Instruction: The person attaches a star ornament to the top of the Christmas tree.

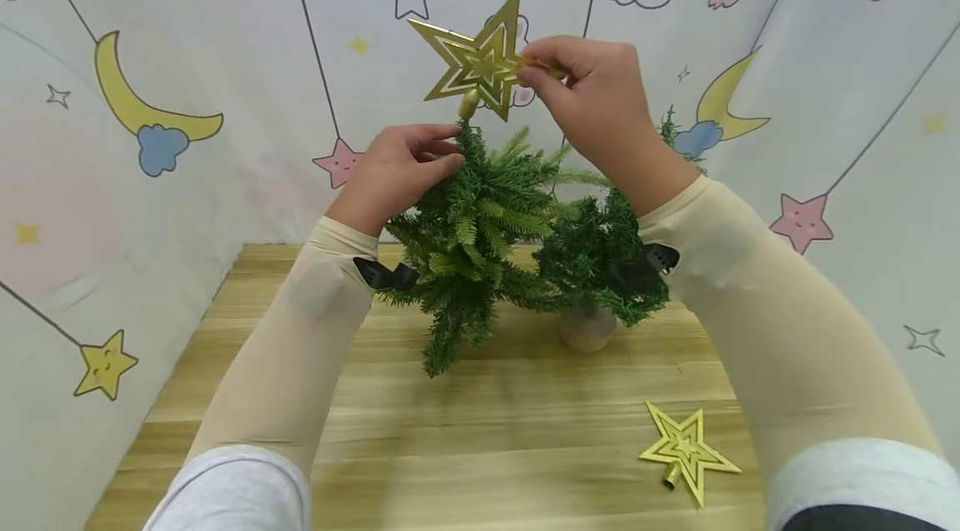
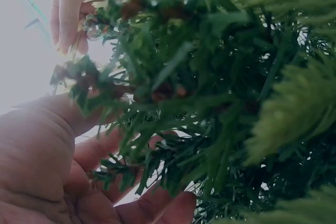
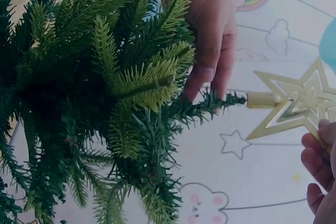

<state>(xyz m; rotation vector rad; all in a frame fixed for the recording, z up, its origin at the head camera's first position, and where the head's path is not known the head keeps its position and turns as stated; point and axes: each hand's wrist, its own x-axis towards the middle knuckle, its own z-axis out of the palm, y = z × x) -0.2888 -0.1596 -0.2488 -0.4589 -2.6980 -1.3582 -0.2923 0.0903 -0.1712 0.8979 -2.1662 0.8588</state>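
Observation:
My right hand (image 1: 600, 89) pinches one point of a gold star tree topper (image 1: 486, 64) between thumb and fingers. The star's short socket (image 3: 261, 99) sits at the very tip of a green artificial Christmas tree (image 1: 480, 214); how deep the tip goes in cannot be seen. Just below that tip, my left hand (image 1: 397, 168) grips the top of the tree, thumb and fingers on either side. Needles hide part of its fingers in the left wrist view. In the right wrist view the left fingers (image 3: 207, 69) lie against the upper branches.
A smaller green tree (image 1: 585, 256) with a pale round base (image 1: 588, 331) stands close by on the right. Another gold star topper (image 1: 684, 449) lies on the wooden table (image 1: 480, 448) at the front right. A patterned cloth backdrop (image 1: 247, 47) hangs behind.

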